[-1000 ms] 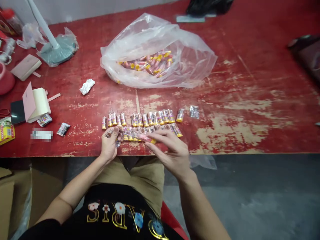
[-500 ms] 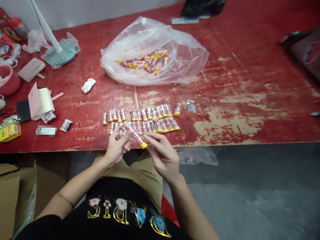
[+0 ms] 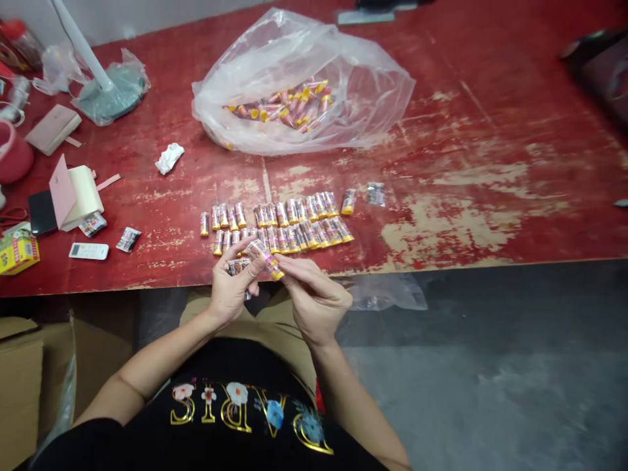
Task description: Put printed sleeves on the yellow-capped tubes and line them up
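Observation:
A small clear tube with a yellow cap and a printed wrap [image 3: 265, 260] is held slantwise over the table's front edge. My left hand [image 3: 230, 288] is closed around its upper end, with a small printed packet [image 3: 237, 266] also tucked in that hand. The fingers of my right hand [image 3: 320, 302] pinch the tube near its yellow end. Just beyond my hands, several similar tubes lie side by side in two rows [image 3: 289, 240]. One tube [image 3: 348, 201] lies apart at their right, beside a small dark packet [image 3: 376, 194].
A large clear plastic bag [image 3: 373, 98] with many yellow-capped tubes lies farther back on the worn red table [image 3: 490, 196]. At left are a lamp base [image 3: 110, 98], an open notebook [image 3: 83, 196], a white remote [image 3: 89, 251], a packet [image 3: 128, 239] and a yellow box [image 3: 18, 252].
My right hand has closed in on the tube's yellow end, and the tube sits slightly higher and nearer my left fingers. The camera view has shifted a little, moving the table upward.

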Motion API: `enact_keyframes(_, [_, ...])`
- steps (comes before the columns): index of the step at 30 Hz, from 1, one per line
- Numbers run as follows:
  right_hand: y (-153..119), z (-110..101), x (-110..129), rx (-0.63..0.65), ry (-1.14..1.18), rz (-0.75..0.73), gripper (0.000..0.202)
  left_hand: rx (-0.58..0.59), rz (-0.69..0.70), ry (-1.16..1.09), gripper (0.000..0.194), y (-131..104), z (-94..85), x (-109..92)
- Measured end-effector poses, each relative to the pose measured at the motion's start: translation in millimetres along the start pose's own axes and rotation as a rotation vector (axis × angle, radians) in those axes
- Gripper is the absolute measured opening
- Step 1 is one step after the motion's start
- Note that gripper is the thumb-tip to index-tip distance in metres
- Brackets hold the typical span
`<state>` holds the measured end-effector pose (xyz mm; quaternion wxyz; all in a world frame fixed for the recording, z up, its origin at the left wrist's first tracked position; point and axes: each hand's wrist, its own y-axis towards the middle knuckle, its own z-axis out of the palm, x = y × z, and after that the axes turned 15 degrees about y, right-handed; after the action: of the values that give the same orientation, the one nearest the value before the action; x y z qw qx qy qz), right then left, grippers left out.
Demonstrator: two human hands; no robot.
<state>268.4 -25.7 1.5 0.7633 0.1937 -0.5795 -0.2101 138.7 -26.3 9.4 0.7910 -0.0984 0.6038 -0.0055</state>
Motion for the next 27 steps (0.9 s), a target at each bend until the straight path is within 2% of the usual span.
enact_keyframes(7, [0.4, 3.2, 2.8, -0.075, -0.067, 0.068, 0.027, -0.018, -0.011, 0.009, 0.065, 2.1, 0.0, 2.6])
enact_keyframes(10, [-0.1, 2.1, -3.6, -0.090, -0.048, 0.111, 0.025, -0.012, -0.030, 0.015, 0.065, 7.8, 0.5, 3.0])
enact_keyframes(14, [21.4, -11.9, -39.8, -0.134, -0.045, 0.176, 0.015, -0.021, -0.117, -0.083, 0.071, 26.4, -0.5, 4.9])
enact_keyframes(17, [68.4, -31.5, -88.6, -0.175, -0.161, 0.057, 0.014, -0.065, -0.278, -0.240, 0.056, 43.5, -3.9, 7.4])
enact_keyframes(19, [107.1, -44.9, -124.1, -0.113, -0.309, -0.036, 0.015, -0.071, -0.381, -0.348, 0.042, 52.5, -7.8, 9.2])
enact_keyframes(22, [152.5, -60.9, -164.4, 0.107, -0.557, -0.044, 0.017, -0.077, -0.418, -0.402, 0.037, 60.6, -14.2, 10.3])
enact_keyframes(24, [165.0, -67.7, -173.9, 0.224, -0.651, -0.038, 0.018, -0.105, -0.402, -0.373, 0.038, 64.0, -17.6, 9.0])
enact_keyframes(27, [158.5, -68.6, -161.6, 0.275, -0.628, -0.106, 0.023, -0.124, -0.381, -0.359, 0.033, 69.6, -20.6, 4.9])
